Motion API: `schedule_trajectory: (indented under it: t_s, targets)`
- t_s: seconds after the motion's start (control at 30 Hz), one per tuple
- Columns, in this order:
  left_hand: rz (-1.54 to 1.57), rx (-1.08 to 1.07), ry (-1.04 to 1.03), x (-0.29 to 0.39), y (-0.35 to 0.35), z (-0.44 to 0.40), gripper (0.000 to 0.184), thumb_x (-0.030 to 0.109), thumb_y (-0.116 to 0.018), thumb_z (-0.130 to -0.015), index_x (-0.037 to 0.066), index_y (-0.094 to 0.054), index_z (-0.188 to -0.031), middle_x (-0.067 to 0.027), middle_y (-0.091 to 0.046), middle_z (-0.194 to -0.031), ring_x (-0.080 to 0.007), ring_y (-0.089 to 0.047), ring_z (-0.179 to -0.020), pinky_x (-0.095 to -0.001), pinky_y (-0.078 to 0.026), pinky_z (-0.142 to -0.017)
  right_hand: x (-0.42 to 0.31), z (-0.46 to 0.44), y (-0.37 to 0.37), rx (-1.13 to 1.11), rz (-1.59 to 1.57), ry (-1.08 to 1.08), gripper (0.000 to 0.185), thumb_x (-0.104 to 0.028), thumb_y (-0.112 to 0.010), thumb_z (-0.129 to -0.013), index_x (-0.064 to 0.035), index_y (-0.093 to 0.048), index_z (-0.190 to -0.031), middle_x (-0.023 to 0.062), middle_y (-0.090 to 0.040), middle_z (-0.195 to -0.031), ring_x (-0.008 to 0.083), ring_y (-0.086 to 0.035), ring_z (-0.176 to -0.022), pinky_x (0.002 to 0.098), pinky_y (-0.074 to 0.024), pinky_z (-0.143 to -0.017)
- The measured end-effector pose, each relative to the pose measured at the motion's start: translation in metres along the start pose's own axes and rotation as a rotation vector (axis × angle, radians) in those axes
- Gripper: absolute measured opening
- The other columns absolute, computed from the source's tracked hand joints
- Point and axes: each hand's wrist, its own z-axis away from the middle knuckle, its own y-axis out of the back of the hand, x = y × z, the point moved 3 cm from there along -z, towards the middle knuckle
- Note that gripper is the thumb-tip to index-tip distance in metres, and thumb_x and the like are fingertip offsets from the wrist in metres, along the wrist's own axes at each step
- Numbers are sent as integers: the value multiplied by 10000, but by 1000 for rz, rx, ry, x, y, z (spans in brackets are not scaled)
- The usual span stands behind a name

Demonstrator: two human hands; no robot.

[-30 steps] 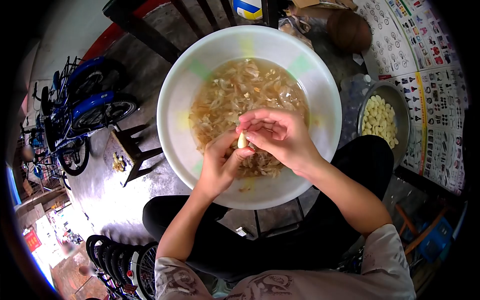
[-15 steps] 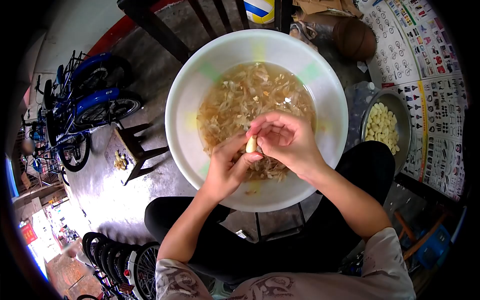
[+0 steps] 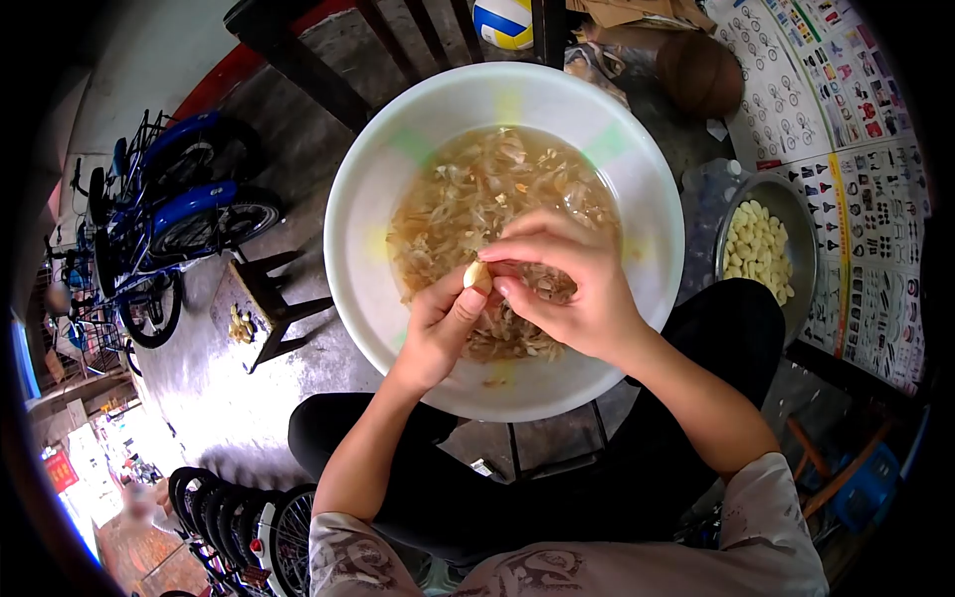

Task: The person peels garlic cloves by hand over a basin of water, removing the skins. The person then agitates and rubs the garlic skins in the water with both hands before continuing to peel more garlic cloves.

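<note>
Left hand (image 3: 443, 323) pinches a pale clove (image 3: 477, 278); right hand (image 3: 572, 289) beside it – slightly open; white basin (image 3: 360, 189) beneath.

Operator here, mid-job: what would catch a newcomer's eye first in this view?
The big white basin in the centre, with papery skins in cloudy water. Over it, the left hand holds a pale clove, the right hand close beside. At right, a metal bowl holds many pale cloves.
</note>
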Motion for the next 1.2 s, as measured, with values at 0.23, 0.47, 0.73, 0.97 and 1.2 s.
schedule_trajectory:
  t_s: [0.23, 0.47, 0.73, 0.97, 1.2]
  targets:
    - [-123, -2, 45, 2, 3, 1, 531, 413, -543, -997, -49, -540, -1258, -58, -611, -1055, -117, -541, -924, -251, -439, -782, 1, 1, 1, 62, 128, 131, 218, 38, -766, -726, -41, -728, -926, 57, -642, -897, 193, -649, -800, 302, -530, -676]
    - [-89, -9, 29, -2, 2, 1, 490, 377, -541, -1006, -41, -539, -1261, -58, -598, -1097, -110, -531, -955, -257, -433, -809, -4, 0, 1, 17, 194, 188, 169, 59, -735, -733, -31, -658, -854, 55, -619, -891, 214, -633, -792, 316, -508, -657]
    - [246, 155, 29, -2, -8, -3, 500, 463, -462, -1015, 13, -515, -1227, -42, -568, -1008, -142, -566, -960, -312, -483, -852, -1, 6, -7, -30, 355, 223, 103, -42, -660, -825, -50, -612, -916, 34, -588, -939, 233, -610, -849, 345, -530, -714]
    - [648, 224, 71, 2, -9, -4, 433, 467, -419, -1028, 89, -495, -1226, -12, -570, -1052, -144, -602, -915, -319, -509, -834, 3, 12, -16, -175, 316, 204, 84, -51, -641, -844, -49, -610, -922, 45, -587, -973, 249, -611, -921, 349, -534, -748]
    - [821, 153, 122, -2, -6, -2, 476, 504, -450, -1001, 128, -489, -1290, -42, -616, -1140, -176, -589, -1046, -345, -485, -887, 4, 3, -17, -96, 114, -54, 326, 1, -730, -785, -60, -575, -1066, 72, -611, -1035, 199, -632, -890, 323, -534, -758]
